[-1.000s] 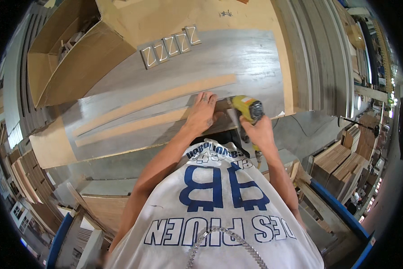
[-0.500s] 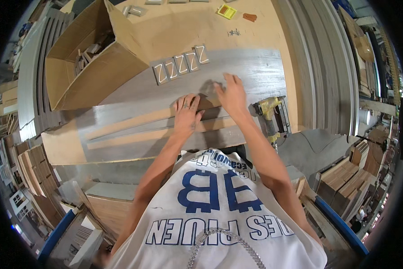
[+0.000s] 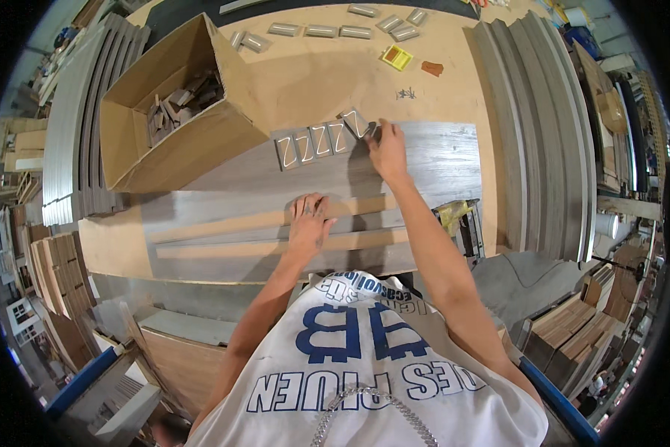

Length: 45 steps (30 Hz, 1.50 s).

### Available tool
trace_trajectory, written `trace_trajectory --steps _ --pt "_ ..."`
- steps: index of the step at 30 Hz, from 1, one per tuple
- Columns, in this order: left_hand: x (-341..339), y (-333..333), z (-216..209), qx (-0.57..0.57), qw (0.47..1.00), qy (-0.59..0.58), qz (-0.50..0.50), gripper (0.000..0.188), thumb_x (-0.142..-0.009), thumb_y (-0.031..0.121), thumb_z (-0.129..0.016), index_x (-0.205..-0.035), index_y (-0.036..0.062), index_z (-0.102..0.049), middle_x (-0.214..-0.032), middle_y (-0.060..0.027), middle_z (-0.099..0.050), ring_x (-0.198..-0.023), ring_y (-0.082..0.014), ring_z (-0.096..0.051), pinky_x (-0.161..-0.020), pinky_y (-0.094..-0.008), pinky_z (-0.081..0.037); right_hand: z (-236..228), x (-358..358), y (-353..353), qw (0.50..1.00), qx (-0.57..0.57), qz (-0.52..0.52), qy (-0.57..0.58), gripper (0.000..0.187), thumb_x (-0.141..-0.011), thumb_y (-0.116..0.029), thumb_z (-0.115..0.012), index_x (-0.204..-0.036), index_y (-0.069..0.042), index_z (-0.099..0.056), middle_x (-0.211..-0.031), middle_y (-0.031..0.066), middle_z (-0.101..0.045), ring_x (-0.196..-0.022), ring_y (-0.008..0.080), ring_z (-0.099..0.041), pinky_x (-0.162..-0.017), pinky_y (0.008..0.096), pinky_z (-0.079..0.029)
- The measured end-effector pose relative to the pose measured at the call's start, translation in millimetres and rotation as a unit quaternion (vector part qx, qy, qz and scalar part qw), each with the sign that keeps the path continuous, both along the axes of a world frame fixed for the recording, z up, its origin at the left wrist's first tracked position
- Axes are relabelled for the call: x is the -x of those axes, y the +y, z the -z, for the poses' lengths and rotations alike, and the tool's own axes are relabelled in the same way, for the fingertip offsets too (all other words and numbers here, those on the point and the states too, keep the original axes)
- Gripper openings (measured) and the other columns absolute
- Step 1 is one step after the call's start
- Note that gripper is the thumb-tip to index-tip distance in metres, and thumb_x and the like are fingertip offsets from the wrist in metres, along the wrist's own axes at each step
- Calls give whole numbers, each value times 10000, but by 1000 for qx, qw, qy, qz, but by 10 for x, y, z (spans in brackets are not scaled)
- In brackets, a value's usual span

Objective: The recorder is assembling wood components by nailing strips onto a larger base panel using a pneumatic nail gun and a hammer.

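Observation:
My right hand (image 3: 388,153) pinches the lower right corner of a small grey wooden block (image 3: 352,121), which has a white zigzag bead like glue on its face. This block sits at an angle to a row of similar beaded blocks (image 3: 311,144) just left of it. My left hand (image 3: 309,223) lies with fingers extended on a long grey board (image 3: 238,201), across a narrow tan strip (image 3: 230,223). A second tan strip (image 3: 223,248) runs nearer to me. A yellow nail gun (image 3: 454,214) rests right of my forearm, partly hidden by it.
An open cardboard box (image 3: 137,160) of wood offcuts stands at the left. Several loose grey blocks (image 3: 321,31) lie at the back, with a small yellow case (image 3: 397,57), an orange piece (image 3: 432,68) and scattered small fasteners (image 3: 405,94). Stacked grey planks flank both sides, including the right stack (image 3: 532,134).
My right hand has moved away from me to the rightmost beaded block and gripped it; that block has turned out of the row. My left hand stays on the board.

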<state>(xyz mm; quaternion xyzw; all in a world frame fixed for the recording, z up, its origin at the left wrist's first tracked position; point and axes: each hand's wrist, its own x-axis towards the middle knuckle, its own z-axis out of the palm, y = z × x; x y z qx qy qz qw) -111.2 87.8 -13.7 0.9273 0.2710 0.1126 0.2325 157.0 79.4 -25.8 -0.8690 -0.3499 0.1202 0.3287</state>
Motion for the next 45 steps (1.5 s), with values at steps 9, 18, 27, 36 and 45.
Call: trace_trajectory --steps 9,18,27,36,45 --pt "-690 -63 -129 16 993 45 110 616 -841 310 -715 -1333 -8 -524 -1322 -160 -507 -1261 -371 -412 -1074 -523 -297 -82 7 -159 998 27 -31 -47 508 -807 -181 -767 -1221 39 -571 -1221 249 -539 -1128 425 -524 -995 449 -450" --pt "-412 164 -130 23 981 109 158 592 -961 394 -571 -1381 -14 -479 -1288 -194 -553 -1213 -370 -498 -1100 -457 -351 -321 197 -1523 991 81 -104 7 455 -827 -91 -723 -1241 -16 -549 -1214 183 -535 -1153 404 -511 -960 474 -470" --pt "-507 101 -173 28 990 34 135 563 -861 407 -727 -1262 31 -606 -1176 -144 -570 -1117 -343 -554 -994 -447 -444 -381 283 -1423 978 56 -203 2 493 -745 -90 -788 -1213 -99 -634 -1190 81 -571 -1153 321 -527 -978 437 -462" --pt "-628 24 -69 -12 989 44 144 539 -815 372 -757 -1217 32 -643 -1254 -107 -588 -1165 -325 -534 -992 -435 -443 -314 221 -1453 974 42 -218 38 504 -714 -35 -759 -1201 -106 -652 -1174 80 -577 -1145 314 -528 -996 420 -460" --pt "-678 -10 -51 -6 991 47 129 520 -803 355 -765 -1183 13 -666 -1225 -118 -620 -1166 -328 -538 -1015 -436 -432 -314 191 -1441 972 43 -230 31 496 -698 -25 -761 -1176 -114 -666 -1158 64 -583 -1105 321 -533 -966 418 -479"
